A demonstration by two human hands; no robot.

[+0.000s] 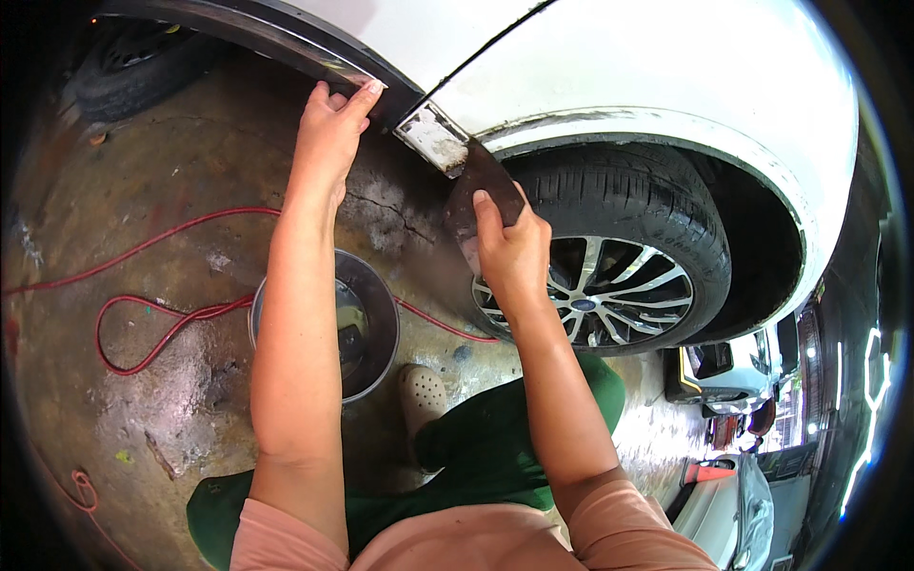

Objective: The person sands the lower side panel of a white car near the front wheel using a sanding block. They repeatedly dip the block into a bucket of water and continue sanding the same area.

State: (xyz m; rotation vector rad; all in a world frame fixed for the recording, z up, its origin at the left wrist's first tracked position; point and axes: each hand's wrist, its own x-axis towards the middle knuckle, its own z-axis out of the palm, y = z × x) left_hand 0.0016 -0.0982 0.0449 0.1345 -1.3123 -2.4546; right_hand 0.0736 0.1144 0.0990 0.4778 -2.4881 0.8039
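My left hand is closed on the lower edge of the black side sill trim of a white car, thumb on the outside and fingers curled under it. My right hand pinches a dark, dirty mud flap in front of the wheel, its thumb across the face and its other fingers mostly hidden behind. Between the hands, a scuffed whitish patch shows at the sill's end, touching the top of the flap. Right beside the flap stands the tyre with its multi-spoke alloy wheel.
A grey bucket with liquid and a dark object in it stands below my left forearm. A red hose loops over the wet, cracked concrete floor. Another wheel shows at the far left; other vehicles stand at right.
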